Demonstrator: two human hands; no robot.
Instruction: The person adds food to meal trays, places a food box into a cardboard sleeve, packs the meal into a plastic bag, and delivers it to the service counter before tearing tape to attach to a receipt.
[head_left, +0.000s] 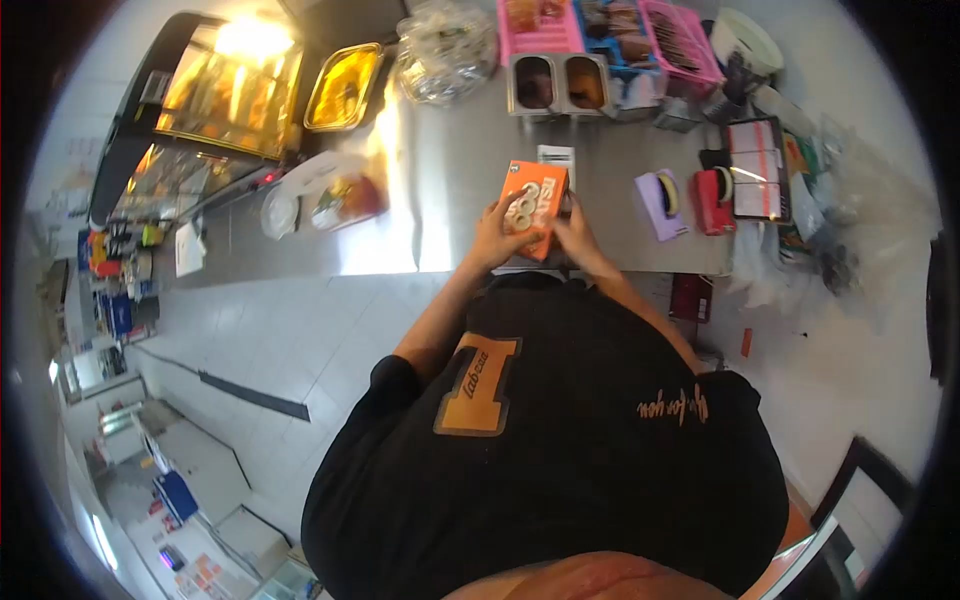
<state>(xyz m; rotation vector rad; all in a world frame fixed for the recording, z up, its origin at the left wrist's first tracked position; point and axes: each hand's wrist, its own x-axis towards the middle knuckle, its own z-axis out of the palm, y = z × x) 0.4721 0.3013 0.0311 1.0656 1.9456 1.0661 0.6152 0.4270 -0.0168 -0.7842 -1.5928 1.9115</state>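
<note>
An orange box (548, 190) with white rings and lettering printed on it is held between my hands, just above the near edge of the steel counter (450, 150). My left hand (497, 232) wraps the box's left side, with fingers lying over the printed face. At its right side, my right hand (577, 232) has its fingers curled against the box; part of them is hidden behind it. A white paper with a dark printed strip (556, 154) shows just beyond the box's top.
Two metal tubs (557, 112) stand at the back, before pink and blue baskets (690, 45). Tape dispensers (712, 200) and a tablet-like screen (755, 170) lie to the right. On the left are a lit glass warmer (225, 90), a foil tray (343, 88) and a food bag (345, 200).
</note>
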